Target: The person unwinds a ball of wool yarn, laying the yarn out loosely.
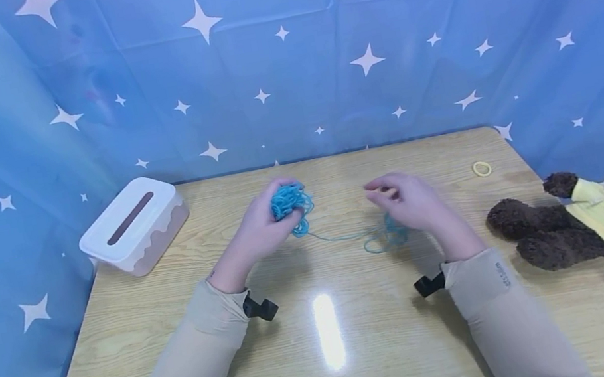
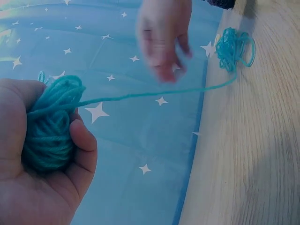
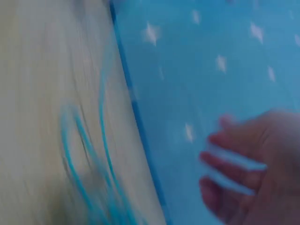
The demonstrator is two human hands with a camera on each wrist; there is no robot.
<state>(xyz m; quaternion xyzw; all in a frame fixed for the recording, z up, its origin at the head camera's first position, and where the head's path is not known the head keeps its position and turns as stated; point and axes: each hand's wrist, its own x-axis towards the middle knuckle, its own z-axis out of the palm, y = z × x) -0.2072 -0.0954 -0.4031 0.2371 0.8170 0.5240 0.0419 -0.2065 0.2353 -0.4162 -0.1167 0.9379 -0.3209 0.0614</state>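
Note:
My left hand [image 1: 268, 223] grips a wound ball of turquoise yarn [image 2: 49, 136] above the table, with fingers and thumb curled round its sides. From the ball a single strand [image 2: 154, 94] runs across to a loose tangle of the same yarn [image 2: 228, 49], which lies on the table beneath the right hand. That right hand [image 1: 410, 200] hovers over the tangle, its fingers loosely bent and holding nothing. Motion blurs it in both wrist views. Loops of the tangle [image 3: 108, 206] show blurred at the lower left of the right wrist view.
A box with a slotted white lid [image 1: 133, 226] stands at the table's back left. Toward the back right lies a small yellow ring [image 1: 476, 172]. A brown plush toy in a yellow outfit [image 1: 592, 215] lies across the right edge. Behind the table hangs a blue star-patterned curtain [image 1: 305, 66].

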